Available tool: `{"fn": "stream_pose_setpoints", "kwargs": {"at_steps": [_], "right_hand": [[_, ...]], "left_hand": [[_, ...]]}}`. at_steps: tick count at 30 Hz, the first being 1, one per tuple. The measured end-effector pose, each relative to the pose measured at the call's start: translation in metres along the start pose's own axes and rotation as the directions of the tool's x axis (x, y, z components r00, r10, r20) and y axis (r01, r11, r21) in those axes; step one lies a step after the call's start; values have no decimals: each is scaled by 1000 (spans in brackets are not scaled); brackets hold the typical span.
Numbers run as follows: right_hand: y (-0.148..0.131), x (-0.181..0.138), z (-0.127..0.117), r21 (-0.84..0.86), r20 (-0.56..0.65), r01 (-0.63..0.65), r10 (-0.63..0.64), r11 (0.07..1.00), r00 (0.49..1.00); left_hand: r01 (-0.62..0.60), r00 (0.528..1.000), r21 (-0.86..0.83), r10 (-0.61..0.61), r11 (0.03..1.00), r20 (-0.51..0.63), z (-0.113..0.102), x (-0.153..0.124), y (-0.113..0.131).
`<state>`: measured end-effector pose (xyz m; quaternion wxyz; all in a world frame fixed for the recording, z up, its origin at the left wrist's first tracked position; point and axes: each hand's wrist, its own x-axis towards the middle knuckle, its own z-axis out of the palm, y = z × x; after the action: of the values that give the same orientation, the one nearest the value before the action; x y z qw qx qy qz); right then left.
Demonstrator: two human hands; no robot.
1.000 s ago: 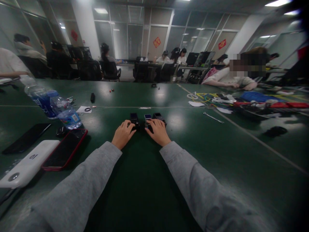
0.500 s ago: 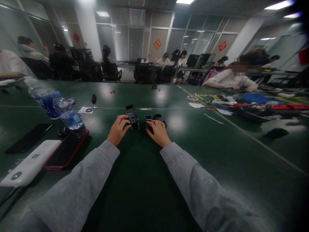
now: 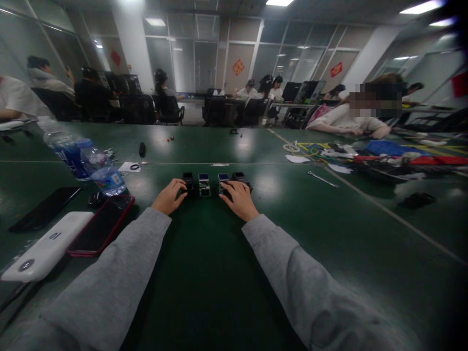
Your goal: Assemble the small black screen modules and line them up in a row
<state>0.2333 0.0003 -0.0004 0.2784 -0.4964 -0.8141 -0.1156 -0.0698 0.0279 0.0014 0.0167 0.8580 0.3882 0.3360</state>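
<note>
Several small black box-like parts stand in a row on the green table [image 3: 219,273] just beyond my hands. My left hand [image 3: 168,196] has its fingers curled against the leftmost black part [image 3: 188,183], with a second part [image 3: 204,185] showing a bluish top right beside it. My right hand [image 3: 237,199] lies over the right pair of parts [image 3: 234,178], fingers bent onto them. Both arms wear grey sleeves.
At left lie a red-cased phone [image 3: 100,225], a white power bank [image 3: 46,247], a dark phone [image 3: 46,208] and two water bottles [image 3: 102,172]. A metal wrench [image 3: 323,179] and a pile of cables and tools [image 3: 365,156] sit right, near a seated person. Other people sit at the back.
My left hand had lifted one black part off the table; now it has set it down at the left end of the row and moved slightly left. The right hand stayed put.
</note>
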Motion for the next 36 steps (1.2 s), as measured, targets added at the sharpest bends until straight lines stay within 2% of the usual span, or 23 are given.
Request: {"fn": "stream_pose_setpoints", "kwargs": {"at_steps": [7,15,23,36], "right_hand": [[-1,-1,0,17,28,6,-7,1000,1000],[-2,0,-1,61,46,86,-89,994,995],[-1,2,1,94,48,83,-87,992,995],[-4,2,-1,15,71,111,-112,994,991]], "left_hand": [[-20,1000,99,20,995,-3,-5,-1,10],[-40,999,151,42,988,-13,-3,-2,10],[-61,998,130,62,990,-5,-3,-2,12],[-47,999,84,47,995,-4,-2,-2,11]]}}
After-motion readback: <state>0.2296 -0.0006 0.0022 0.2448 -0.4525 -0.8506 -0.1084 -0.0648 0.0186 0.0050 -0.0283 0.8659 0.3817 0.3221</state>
